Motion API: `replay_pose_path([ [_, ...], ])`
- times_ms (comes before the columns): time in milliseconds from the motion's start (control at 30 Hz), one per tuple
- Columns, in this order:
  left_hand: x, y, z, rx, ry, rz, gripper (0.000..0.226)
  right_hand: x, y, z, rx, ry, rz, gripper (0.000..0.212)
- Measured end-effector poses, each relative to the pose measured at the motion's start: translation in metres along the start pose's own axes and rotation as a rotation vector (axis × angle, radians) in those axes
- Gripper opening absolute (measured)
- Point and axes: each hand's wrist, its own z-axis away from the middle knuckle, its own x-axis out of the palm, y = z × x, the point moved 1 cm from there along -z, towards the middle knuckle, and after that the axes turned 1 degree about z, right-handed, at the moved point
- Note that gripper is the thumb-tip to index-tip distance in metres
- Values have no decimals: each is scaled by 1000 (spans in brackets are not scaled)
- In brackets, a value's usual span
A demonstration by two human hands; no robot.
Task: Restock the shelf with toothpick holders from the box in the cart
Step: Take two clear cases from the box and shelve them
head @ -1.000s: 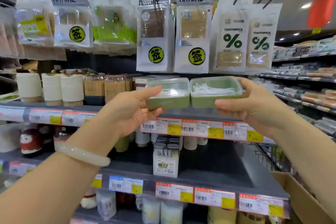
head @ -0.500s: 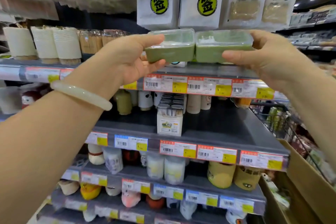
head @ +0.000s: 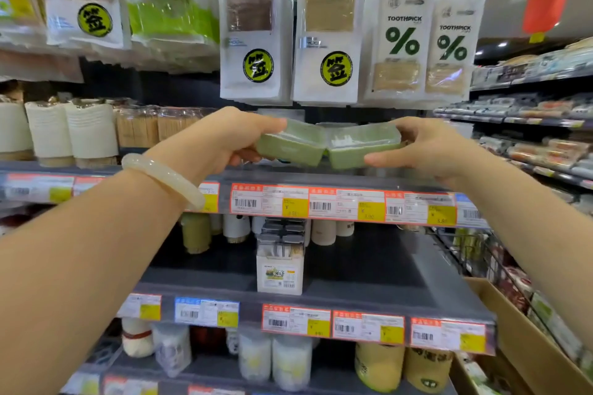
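**Tech A:** Store aisle, tiered grey shelving w/ price-tag strips; hanging toothpick packs (head: 397, 38) overhead; cardboard box (head: 526, 340) at lower right beside a wire cart (head: 481, 253). Status of the item?

**Tech B:** Two green toothpick holders (head: 327, 146) w/ clear lids, side by side & touching, held just above the top shelf (head: 288, 177), near its front edge; left hand (head: 221, 138) grips the left holder, thumb on top, fingers curled under; right hand (head: 430, 147) grips the right one the same way. Both tilt down toward the join, so the pair sags in the middle.

**Tech A:** Procedure for the set-down?

**Tech B:** My judgement: level the pair first; keep inward pressure so the join doesn't drop; lower until the bases meet the shelf, then push straight back; release only once both sit flat.

**Tech A:** Clearances?

**Tech B:** Overhead is tight; the bottom edges of the hanging packs sit just above the lids, so keep the path low. Left side: white rolls (head: 70, 131) & bundled sticks (head: 150, 128) stand well apart from the left hand. Something pale sits behind the holders; can't tell what, too hidden. Front lip w/ tag strip (head: 340, 205) lies below the hands; don't let a base catch on it. Shelf depth behind: partly hidden, can't confirm room.
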Motion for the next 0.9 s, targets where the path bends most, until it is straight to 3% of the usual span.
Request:
replay_pose_path([
  [400, -7, -13, -6, 42, -197, -50, 33, -1, 8, -6, 32, -17, 81, 57],
  [733, -19, -19, -3, 102, -119, -128, 40, -34, 15, 3, 47, 134, 178, 62],
  [900, -19, -19, 3, 118, -75, -129, 44, -48, 23, 10, 147, 75, 107, 56],
])
